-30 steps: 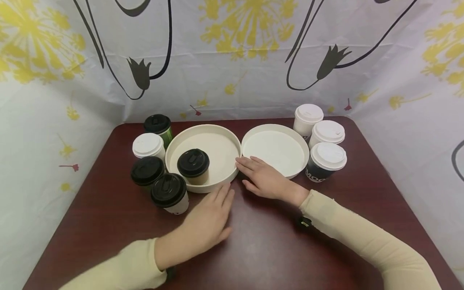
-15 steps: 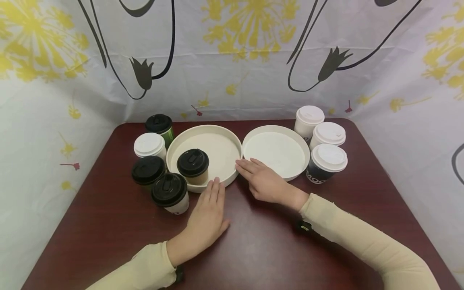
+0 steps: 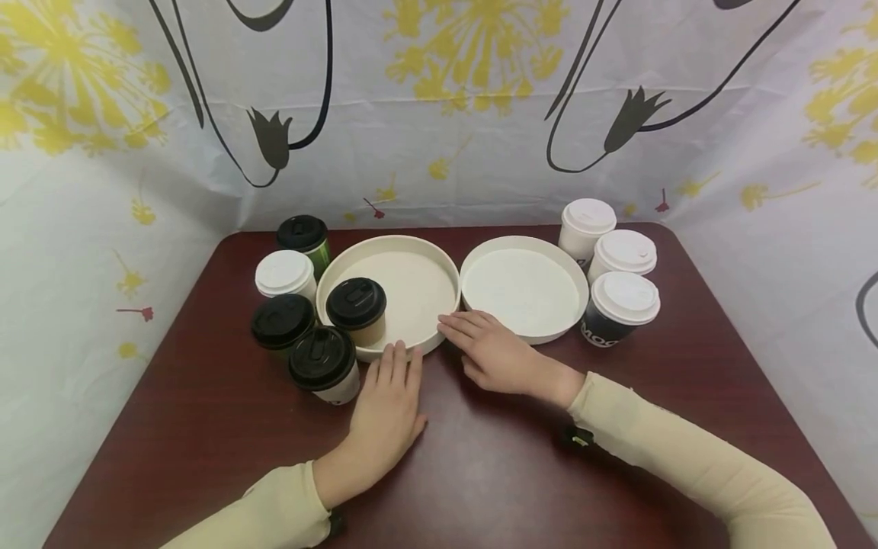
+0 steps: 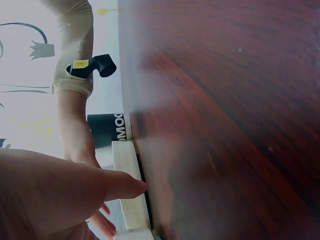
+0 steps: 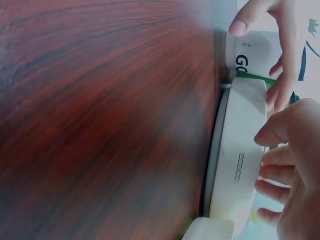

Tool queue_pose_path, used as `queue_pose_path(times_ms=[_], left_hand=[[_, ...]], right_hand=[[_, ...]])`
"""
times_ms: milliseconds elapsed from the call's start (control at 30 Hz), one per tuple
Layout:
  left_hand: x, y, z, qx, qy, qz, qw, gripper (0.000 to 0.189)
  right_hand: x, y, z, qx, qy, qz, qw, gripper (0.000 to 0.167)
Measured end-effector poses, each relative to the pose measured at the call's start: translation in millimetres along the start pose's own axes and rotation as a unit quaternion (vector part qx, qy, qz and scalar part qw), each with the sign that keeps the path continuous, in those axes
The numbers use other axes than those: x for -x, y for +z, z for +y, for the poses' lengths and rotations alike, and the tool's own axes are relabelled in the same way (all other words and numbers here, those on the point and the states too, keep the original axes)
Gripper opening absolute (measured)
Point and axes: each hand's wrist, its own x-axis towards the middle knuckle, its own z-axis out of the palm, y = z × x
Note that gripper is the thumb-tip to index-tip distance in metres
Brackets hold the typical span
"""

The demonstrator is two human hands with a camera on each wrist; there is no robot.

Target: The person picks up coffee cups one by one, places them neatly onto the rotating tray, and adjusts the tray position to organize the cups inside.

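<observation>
In the head view, a round cream tray and a whiter round tray lie side by side. Inside the cream one, toward its front left, stands a paper coffee cup with a black lid and tan side. My left hand has its fingers straight, fingertips right at the cream tray's front rim. My right hand lies with extended fingers by that tray's right front wall, near where the trays meet. In the right wrist view, the fingers overlap the tray's outer wall; neither hand grips anything.
Left of the cream tray stand several lidded cups, among them a white-lidded cup and a black-lidded cup in front. To the right are 3 white-lidded cups, the nearest a dark-sided cup. A patterned curtain hangs behind the table.
My left hand has drawn left along the front of the cream tray. The cup in that tray sits slightly farther left. My right hand has shifted a little left and toward me.
</observation>
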Motion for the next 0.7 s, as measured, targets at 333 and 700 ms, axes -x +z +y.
queue_pose_path(times_ms=[333, 700], left_hand=[[0.6, -9.6, -7.0, -0.029, -0.027, -0.042, 0.9983, 0.098], [-2.3, -17.3, -5.6, -0.011, -0.011, -0.028, 0.9995, 0.098]], right_hand=[[2.6, -4.7, 29.3, -0.05, -0.006, 0.01, 0.9987, 0.062], [4.1, -4.6, 32.0, -0.025, -0.031, 0.008, 0.9992, 0.063]])
